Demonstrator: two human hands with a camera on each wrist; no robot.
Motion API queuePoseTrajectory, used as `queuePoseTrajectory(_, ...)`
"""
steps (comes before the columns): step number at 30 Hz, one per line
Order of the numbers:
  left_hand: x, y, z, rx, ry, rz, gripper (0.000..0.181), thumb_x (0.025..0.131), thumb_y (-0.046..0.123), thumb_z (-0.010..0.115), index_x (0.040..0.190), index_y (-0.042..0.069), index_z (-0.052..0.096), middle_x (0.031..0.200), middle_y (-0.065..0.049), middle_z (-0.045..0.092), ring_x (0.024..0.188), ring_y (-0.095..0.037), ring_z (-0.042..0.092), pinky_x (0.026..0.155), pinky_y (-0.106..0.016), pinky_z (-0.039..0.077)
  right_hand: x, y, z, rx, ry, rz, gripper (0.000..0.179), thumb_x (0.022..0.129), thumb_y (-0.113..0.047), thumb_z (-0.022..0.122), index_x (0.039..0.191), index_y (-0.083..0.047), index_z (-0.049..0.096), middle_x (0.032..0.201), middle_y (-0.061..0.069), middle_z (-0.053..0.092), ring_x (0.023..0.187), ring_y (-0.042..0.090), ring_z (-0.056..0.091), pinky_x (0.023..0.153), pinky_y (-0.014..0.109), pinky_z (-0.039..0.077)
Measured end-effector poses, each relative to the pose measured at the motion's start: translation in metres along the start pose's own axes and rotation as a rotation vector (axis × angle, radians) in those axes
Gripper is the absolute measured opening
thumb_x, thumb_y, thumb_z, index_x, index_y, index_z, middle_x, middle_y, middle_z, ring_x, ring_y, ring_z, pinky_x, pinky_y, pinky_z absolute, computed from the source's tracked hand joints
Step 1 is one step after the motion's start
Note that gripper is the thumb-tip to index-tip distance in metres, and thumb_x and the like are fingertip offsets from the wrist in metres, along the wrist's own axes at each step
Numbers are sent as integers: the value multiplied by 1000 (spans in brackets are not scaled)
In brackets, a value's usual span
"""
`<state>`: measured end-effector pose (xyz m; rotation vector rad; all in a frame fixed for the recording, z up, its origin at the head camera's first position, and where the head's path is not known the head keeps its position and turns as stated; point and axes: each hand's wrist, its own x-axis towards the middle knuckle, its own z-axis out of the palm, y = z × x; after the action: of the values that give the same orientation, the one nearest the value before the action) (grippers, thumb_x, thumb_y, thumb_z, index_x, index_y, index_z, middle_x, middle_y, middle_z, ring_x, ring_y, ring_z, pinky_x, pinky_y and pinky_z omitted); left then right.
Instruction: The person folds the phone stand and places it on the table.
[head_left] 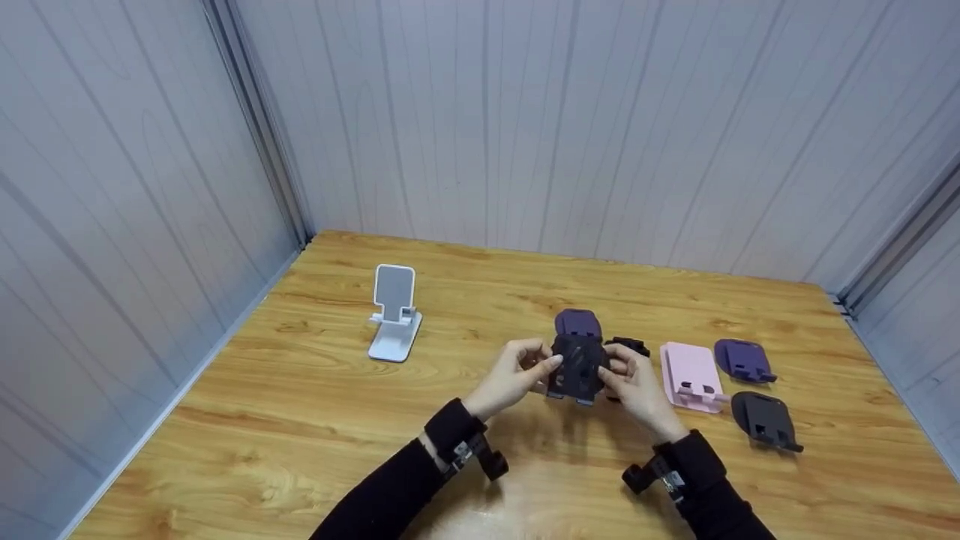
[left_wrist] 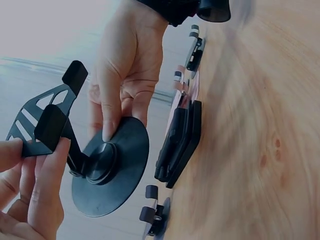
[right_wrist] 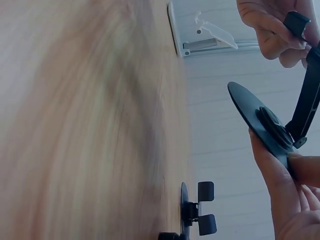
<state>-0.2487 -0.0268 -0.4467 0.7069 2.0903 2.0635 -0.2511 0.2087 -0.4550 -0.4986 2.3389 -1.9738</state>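
A black phone stand (head_left: 579, 366) is held up over the table between both hands. Its slotted cradle plate (left_wrist: 45, 115), with two hooked lips, is pinched at the edge by my left hand (head_left: 514, 379). My right hand (head_left: 634, 386) grips the rim of its round base (left_wrist: 112, 187), thumb on one face. A hinged arm (right_wrist: 306, 102) joins base and plate and is swung out at an angle from the base. Just behind the held stand lies a purple phone stand (head_left: 577, 322). Another black stand (head_left: 630, 345) is partly hidden by my right hand.
To the right lie a folded pink phone stand (head_left: 690, 367), a purple one (head_left: 741, 360) and a black one (head_left: 765, 418). A white phone stand (head_left: 394, 296) stands unfolded at the left on the wooden table (head_left: 300, 420). Pale panels (head_left: 480, 120) wall in the table's back and sides.
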Motion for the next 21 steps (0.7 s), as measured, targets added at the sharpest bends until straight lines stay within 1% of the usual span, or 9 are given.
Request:
queuePoseTrajectory(3, 0, -3, -1, -39, -6, -53, 25, 107, 8, 62, 96, -15, 59, 78, 6, 65, 67, -6, 64, 65, -25, 63, 0, -1, 3, -68, 52, -33, 25, 102, 14, 55, 126, 21, 54, 108, 32, 75, 76, 4, 73, 67, 27, 64)
queuePoseTrajectory(5, 0, -5, -1, -41, -5, -79, 26, 107, 9, 62, 97, -15, 59, 77, 6, 65, 65, -5, 62, 62, -20, 59, 0, -3, 5, -105, 89, -47, 23, 101, 15, 57, 124, 19, 57, 110, 35, 73, 75, 4, 72, 66, 26, 63)
queuePoseTrajectory(7, 0, -6, -2, -46, -8, -93, 26, 107, 9, 63, 97, -15, 59, 75, 6, 65, 63, -5, 61, 60, -18, 57, -1, -4, 8, -148, 125, -70, 21, 100, 15, 60, 121, 16, 61, 109, 34, 74, 75, 6, 72, 64, 24, 61)
queuePoseTrajectory(9, 0, -7, -3, -53, -11, -107, 26, 106, 9, 63, 97, -15, 60, 74, 6, 65, 62, -4, 61, 58, -18, 56, -1, -5, 10, -204, 156, -105, 19, 98, 15, 63, 118, 13, 65, 108, 32, 75, 80, 14, 75, 66, 21, 60)
queuePoseTrajectory(11, 0, -8, -3, -71, -17, -125, 25, 106, 8, 63, 96, -15, 61, 73, 6, 65, 61, -3, 60, 57, -17, 56, -2, -4, 11, -281, 174, -175, 18, 97, 15, 65, 115, 12, 67, 108, 29, 76, 87, 25, 78, 71, 23, 62)
queuePoseTrajectory(14, 0, -9, -4, -90, -18, -157, 23, 106, 7, 62, 93, -12, 63, 73, 6, 65, 59, -3, 60, 55, -17, 56, -2, -1, 12, -365, 187, -257, 18, 97, 14, 67, 114, 12, 68, 109, 28, 75, 96, 41, 76, 82, 29, 65)
queuePoseTrajectory(16, 0, -10, -4, -106, -19, -174, 21, 106, 6, 62, 91, -8, 65, 72, 6, 66, 58, -3, 60, 55, -17, 55, -1, 0, 12, -403, 189, -303, 17, 96, 14, 67, 113, 12, 68, 108, 28, 75, 96, 45, 75, 83, 36, 66)
queuePoseTrajectory(18, 0, -11, -4, -114, -19, -192, 20, 106, 6, 63, 89, -5, 66, 72, 6, 66, 57, -3, 60, 54, -17, 56, -1, 0, 12, -414, 192, -323, 17, 96, 16, 67, 112, 12, 69, 106, 27, 75, 95, 44, 76, 82, 36, 66)
queuePoseTrajectory(21, 0, -13, -4, -132, -20, -222, 19, 105, 6, 63, 88, 0, 68, 72, 7, 66, 57, -3, 60, 54, -17, 55, 0, 1, 13, -443, 197, -380, 16, 94, 17, 67, 109, 12, 69, 103, 26, 77, 91, 43, 77, 78, 39, 66)
